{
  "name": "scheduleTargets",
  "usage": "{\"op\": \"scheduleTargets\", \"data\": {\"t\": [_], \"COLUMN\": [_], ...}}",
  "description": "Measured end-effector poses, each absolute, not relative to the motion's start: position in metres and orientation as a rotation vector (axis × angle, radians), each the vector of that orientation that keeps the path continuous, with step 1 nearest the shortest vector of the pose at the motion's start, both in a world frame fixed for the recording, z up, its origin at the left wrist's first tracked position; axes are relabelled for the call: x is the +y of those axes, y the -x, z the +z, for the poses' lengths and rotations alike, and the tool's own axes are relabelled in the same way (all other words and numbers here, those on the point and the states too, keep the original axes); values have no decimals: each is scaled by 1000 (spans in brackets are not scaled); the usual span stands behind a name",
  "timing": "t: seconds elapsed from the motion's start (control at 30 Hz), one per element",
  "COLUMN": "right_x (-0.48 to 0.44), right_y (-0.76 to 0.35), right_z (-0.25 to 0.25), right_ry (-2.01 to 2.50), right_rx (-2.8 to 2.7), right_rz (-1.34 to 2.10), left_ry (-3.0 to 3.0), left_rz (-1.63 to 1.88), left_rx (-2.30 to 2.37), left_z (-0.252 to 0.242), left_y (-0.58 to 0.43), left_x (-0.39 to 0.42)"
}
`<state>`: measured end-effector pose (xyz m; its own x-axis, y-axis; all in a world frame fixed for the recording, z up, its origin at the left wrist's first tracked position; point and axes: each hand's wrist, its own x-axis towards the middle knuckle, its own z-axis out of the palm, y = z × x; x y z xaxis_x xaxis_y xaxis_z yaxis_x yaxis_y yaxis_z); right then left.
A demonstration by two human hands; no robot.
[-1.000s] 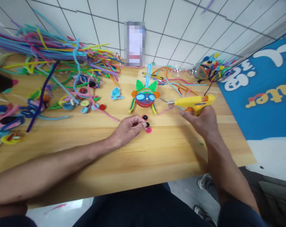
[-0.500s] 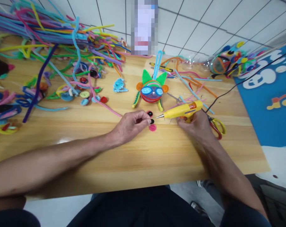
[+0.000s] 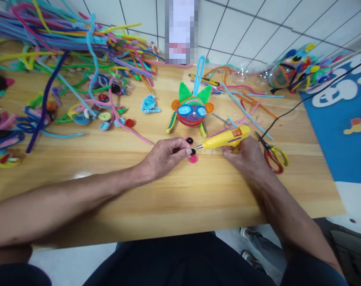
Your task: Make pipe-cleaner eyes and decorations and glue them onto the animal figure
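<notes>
Between thumb and fingertips my left hand [image 3: 167, 157] pinches a small black disc [image 3: 193, 151]. My right hand [image 3: 247, 153] is wrapped round the handle of a yellow glue gun [image 3: 226, 138]. Its metal tip points left and meets, or nearly meets, the disc's edge. Just below the disc lies a pink coil [image 3: 193, 159] on the table. Above it sits another black disc with a pink rim [image 3: 189, 141]. Behind my hands stands a colourful pipe-cleaner figure [image 3: 193, 110] with green pointed ears, blue-ringed eyes and a blue loop on top.
Scissors [image 3: 274, 157] with red and yellow handles lie right of my right hand, near the gun's black cord [image 3: 290, 111]. Pipe cleaners [image 3: 64, 35] are heaped at the back left. A clear bottle with coloured pieces [image 3: 283, 77] lies at the back right. A person's shoe [image 3: 250, 258] shows below the table.
The glue gun has moved slightly left, bringing its tip from a gap up to the black disc. My left hand keeps its pinch. The view has shifted a little, showing more of the scissors.
</notes>
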<state>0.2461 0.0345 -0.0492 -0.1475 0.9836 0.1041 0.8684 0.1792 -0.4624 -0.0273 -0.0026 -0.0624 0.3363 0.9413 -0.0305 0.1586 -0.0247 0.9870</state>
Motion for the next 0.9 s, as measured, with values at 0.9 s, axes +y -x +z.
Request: {"op": "scheduleTargets", "data": {"t": [0.9], "right_x": [33], "right_y": [-248], "right_z": [-48], "right_ry": [1742], "right_rx": [-2104], "right_rz": [422], "left_ry": [-1439], "left_rz": [880], "left_rx": [1055], "left_z": [-61], "left_y": [27], "left_x": [-2]}}
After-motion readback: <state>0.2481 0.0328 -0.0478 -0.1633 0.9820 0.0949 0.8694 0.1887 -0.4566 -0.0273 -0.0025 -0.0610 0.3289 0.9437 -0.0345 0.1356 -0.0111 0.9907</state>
